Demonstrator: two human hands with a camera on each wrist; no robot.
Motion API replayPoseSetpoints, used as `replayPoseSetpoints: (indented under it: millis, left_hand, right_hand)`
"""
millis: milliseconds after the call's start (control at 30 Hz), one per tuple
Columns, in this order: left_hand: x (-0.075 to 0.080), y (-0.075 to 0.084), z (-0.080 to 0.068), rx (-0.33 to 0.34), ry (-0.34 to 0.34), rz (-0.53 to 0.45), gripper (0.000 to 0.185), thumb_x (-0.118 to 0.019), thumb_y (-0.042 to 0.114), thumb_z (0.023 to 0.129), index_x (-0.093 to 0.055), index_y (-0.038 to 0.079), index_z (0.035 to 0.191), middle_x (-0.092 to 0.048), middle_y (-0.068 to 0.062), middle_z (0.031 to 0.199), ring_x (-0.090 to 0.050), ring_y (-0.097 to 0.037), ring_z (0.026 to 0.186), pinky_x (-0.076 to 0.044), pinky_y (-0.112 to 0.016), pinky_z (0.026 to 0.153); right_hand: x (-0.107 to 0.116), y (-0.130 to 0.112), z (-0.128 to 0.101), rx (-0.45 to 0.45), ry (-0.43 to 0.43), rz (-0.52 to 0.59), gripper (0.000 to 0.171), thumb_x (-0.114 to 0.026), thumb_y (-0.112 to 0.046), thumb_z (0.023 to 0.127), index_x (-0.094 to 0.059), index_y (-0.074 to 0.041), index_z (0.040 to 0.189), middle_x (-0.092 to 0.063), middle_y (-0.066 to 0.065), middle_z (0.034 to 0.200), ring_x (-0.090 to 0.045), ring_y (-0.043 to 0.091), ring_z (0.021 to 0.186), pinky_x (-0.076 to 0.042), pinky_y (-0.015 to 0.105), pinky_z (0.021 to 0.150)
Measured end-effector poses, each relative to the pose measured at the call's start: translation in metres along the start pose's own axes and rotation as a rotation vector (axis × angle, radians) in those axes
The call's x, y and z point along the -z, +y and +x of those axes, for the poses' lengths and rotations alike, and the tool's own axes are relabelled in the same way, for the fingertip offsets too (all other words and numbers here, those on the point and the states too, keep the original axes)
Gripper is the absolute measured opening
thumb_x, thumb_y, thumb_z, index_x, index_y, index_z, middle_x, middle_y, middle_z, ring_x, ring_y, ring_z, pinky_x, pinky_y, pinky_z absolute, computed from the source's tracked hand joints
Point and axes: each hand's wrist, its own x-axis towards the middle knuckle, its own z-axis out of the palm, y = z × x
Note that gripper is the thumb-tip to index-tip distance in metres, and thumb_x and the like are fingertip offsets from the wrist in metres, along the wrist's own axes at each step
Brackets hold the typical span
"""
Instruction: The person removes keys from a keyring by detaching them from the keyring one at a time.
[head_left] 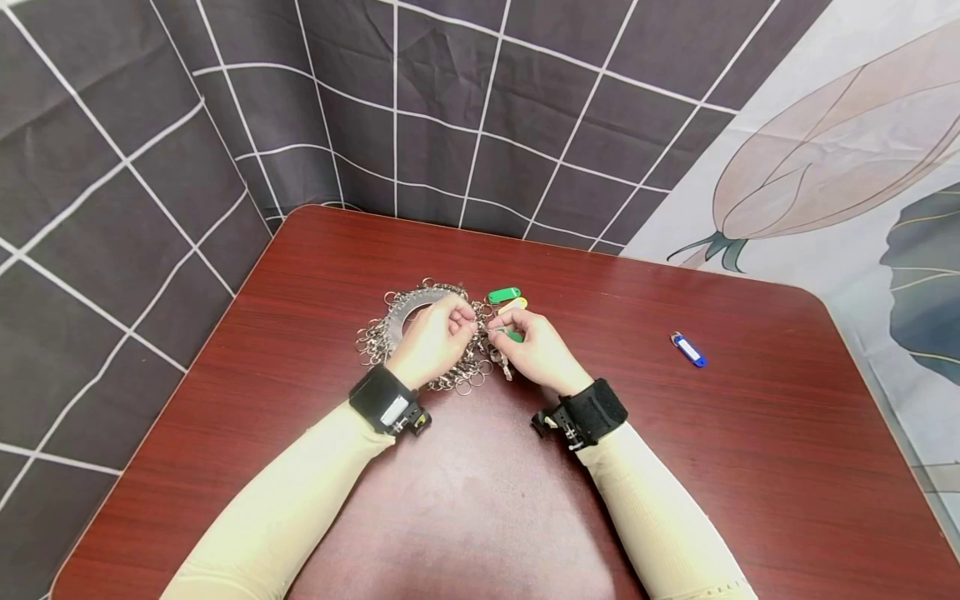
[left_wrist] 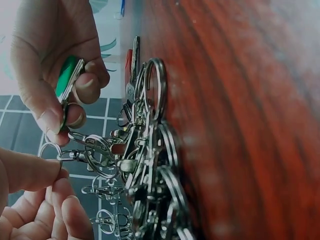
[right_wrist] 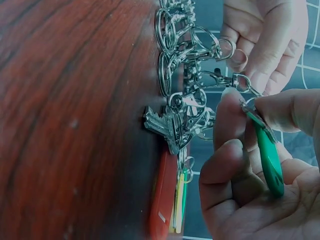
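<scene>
A round metal key holder (head_left: 395, 323) lies on the table, fringed with many swivel clasps and split rings. My left hand (head_left: 437, 340) is over its right side and pinches a split ring (left_wrist: 44, 146) hanging from one clasp (left_wrist: 75, 155). Facing it, my right hand (head_left: 546, 354) holds a green key tag (right_wrist: 270, 165) together with a silver key (left_wrist: 75, 80), thumb and forefinger pinching their top end right at that split ring. Other keys (right_wrist: 162, 125) hang beside the holder, near a red key tag (right_wrist: 162, 197).
Just behind my right hand lie another green key tag (head_left: 504, 295) and a yellow one (head_left: 513, 305). Farther right on the brown table (head_left: 600, 292) is a blue key tag (head_left: 690, 350). Dark gridded cloth (head_left: 435, 75) hangs behind the table's back edge.
</scene>
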Motion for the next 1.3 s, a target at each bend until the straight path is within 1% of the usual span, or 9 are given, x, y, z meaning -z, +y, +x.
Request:
replayPoseSetpoints:
  millis: [100, 200, 400, 633, 767, 867, 1000, 1167, 1300]
  left_hand:
    - [0.0004, 0.0004, -0.0009, 0.003, -0.010, 0.008, 0.010, -0.066, 0.009, 0.088, -0.060, 0.009, 0.096, -0.061, -0.001, 0.084, -0.058, -0.014, 0.076, -0.050, -0.028, 0.071]
    - [0.0003, 0.0005, -0.0016, 0.007, -0.036, 0.023, 0.009, -0.066, 0.009, 0.087, -0.059, 0.011, 0.092, -0.061, 0.001, 0.081, -0.058, -0.014, 0.075, -0.049, -0.029, 0.069]
    - [-0.0006, 0.0016, -0.0014, -0.008, -0.082, 0.035, 0.008, -0.066, 0.009, 0.088, -0.059, 0.011, 0.090, -0.060, 0.001, 0.075, -0.058, -0.013, 0.070, -0.048, -0.029, 0.065]
    - [-0.0001, 0.0007, -0.0010, -0.033, -0.139, 0.040, 0.007, -0.064, 0.009, 0.088, -0.057, 0.011, 0.089, -0.059, 0.003, 0.072, -0.057, -0.011, 0.067, -0.047, -0.027, 0.062]
    - [-0.0008, 0.0004, -0.0004, -0.036, -0.139, 0.050, 0.008, -0.064, 0.009, 0.088, -0.057, 0.012, 0.089, -0.059, 0.002, 0.072, -0.057, -0.012, 0.067, -0.047, -0.028, 0.062]
    - [-0.0018, 0.0001, -0.0002, -0.036, -0.130, 0.053, 0.005, -0.062, 0.009, 0.089, -0.061, 0.009, 0.093, -0.060, 0.002, 0.075, -0.058, -0.012, 0.070, -0.048, -0.027, 0.065]
    - [-0.0033, 0.0001, -0.0002, -0.041, -0.117, 0.059, 0.010, -0.061, 0.009, 0.090, -0.065, 0.006, 0.098, -0.061, 0.000, 0.079, -0.058, -0.013, 0.073, -0.049, -0.028, 0.068]
    - [-0.0049, -0.0016, -0.0002, -0.061, -0.109, 0.091, 0.007, -0.062, 0.008, 0.090, -0.066, 0.007, 0.096, -0.058, -0.001, 0.083, -0.056, -0.014, 0.077, -0.048, -0.028, 0.071]
    - [-0.0051, -0.0023, -0.0003, -0.066, -0.125, 0.104, 0.004, -0.065, 0.009, 0.090, -0.064, 0.008, 0.094, -0.056, -0.001, 0.084, -0.054, -0.014, 0.078, -0.046, -0.027, 0.071]
  right_hand:
    - [0.0004, -0.0003, 0.0000, 0.003, 0.003, 0.001, 0.012, -0.064, -0.010, 0.090, -0.068, -0.006, 0.101, -0.064, 0.001, 0.092, -0.056, 0.018, 0.068, -0.043, 0.025, 0.063]
    - [0.0011, -0.0002, 0.0005, 0.014, 0.011, -0.003, 0.011, -0.064, -0.010, 0.090, -0.068, -0.007, 0.100, -0.064, 0.000, 0.092, -0.056, 0.016, 0.072, -0.044, 0.026, 0.065]
    - [0.0023, -0.0011, 0.0021, 0.035, 0.057, 0.003, 0.008, -0.065, -0.009, 0.088, -0.069, -0.009, 0.096, -0.064, -0.002, 0.094, -0.056, 0.012, 0.081, -0.045, 0.030, 0.071]
    - [0.0016, -0.0009, 0.0017, 0.004, 0.068, -0.002, 0.006, -0.065, -0.010, 0.088, -0.068, -0.011, 0.093, -0.064, -0.002, 0.091, -0.056, 0.012, 0.082, -0.044, 0.030, 0.071]
    - [0.0020, -0.0015, 0.0008, -0.003, 0.075, -0.015, 0.006, -0.065, -0.012, 0.088, -0.068, -0.012, 0.093, -0.065, -0.003, 0.091, -0.056, 0.013, 0.081, -0.044, 0.029, 0.071]
    - [0.0022, -0.0020, 0.0007, 0.005, 0.083, -0.015, 0.005, -0.065, -0.012, 0.088, -0.068, -0.011, 0.093, -0.065, -0.002, 0.092, -0.056, 0.013, 0.081, -0.044, 0.029, 0.071]
    - [0.0019, -0.0017, 0.0012, 0.017, 0.095, -0.011, 0.004, -0.066, -0.012, 0.088, -0.068, -0.011, 0.092, -0.065, -0.002, 0.093, -0.057, 0.012, 0.082, -0.044, 0.028, 0.072]
    - [0.0020, -0.0017, 0.0016, 0.013, 0.112, 0.010, 0.005, -0.065, -0.012, 0.087, -0.067, -0.011, 0.092, -0.066, -0.002, 0.088, -0.056, 0.013, 0.076, -0.043, 0.028, 0.068]
    - [0.0015, -0.0013, 0.0017, 0.000, 0.115, 0.026, 0.006, -0.065, -0.012, 0.087, -0.067, -0.011, 0.093, -0.066, -0.001, 0.084, -0.055, 0.013, 0.072, -0.043, 0.028, 0.066]
